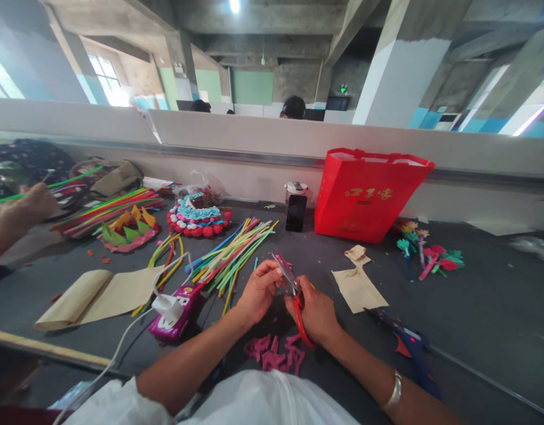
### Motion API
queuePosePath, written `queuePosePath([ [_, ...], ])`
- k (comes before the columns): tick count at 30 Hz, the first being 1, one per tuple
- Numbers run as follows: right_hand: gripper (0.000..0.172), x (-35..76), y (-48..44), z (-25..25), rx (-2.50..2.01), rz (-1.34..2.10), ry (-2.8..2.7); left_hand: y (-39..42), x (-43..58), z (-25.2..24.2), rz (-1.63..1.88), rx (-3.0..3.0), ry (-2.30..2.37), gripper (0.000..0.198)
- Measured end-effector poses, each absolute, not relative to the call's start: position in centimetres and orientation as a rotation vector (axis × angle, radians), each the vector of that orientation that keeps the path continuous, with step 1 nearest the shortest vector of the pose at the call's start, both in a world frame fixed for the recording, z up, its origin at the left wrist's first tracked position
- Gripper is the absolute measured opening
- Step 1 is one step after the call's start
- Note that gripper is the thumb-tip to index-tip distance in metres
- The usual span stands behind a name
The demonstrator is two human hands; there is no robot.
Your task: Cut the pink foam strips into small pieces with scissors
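Note:
My right hand [316, 311] grips a pair of scissors [302, 323] by its red handles, with the metal blades pointing up and left. Close beside the blades is my left hand [261, 290], its thumb and fingers pinched together at the blade side. What lies between those fingertips is too small to make out. Dark pink cut pieces [275, 356] are strewn on the table below my hands, near my white garment. Just beyond the blades a little more dark pink material shows, partly hidden. A bundle of coloured pipe cleaners [236, 254] lies beyond my left hand.
A purple power strip [176, 316] with a white plug and cable sits left, beside brown paper [125, 290]. A blue glue gun [416, 348] lies right. Behind stand a red bag [364, 198] and a phone [296, 212]. Another person's hand [23, 209] is far left.

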State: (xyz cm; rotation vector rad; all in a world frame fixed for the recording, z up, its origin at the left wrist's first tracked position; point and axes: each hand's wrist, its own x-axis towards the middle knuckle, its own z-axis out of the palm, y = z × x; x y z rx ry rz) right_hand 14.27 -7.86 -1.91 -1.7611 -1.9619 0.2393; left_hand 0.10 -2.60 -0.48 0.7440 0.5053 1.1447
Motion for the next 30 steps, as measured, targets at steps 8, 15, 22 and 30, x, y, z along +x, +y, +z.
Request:
queuePosePath([
  [8, 0.016, 14.3, -7.9, -2.2, -1.751, 0.204, -1.971, -2.6, 0.1, -0.6, 1.113, 0.730, 0.471, 0.014],
  [15, 0.012, 14.3, -7.8, -2.5, -1.768, 0.217, -1.961, -2.5, 0.0, -0.7, 1.108, 0.739, 0.498, 0.014],
  [22, 0.011, 14.4, -7.6, -2.9, -1.738, 0.265, -1.950, -2.5, 0.1, -0.7, 1.118, 0.750, 0.490, 0.012],
  [30, 0.016, 14.3, -7.7, -2.6, -1.718, 0.278, -1.918, -2.7, 0.0, -0.4, 1.124, 0.738, 0.403, 0.007],
])
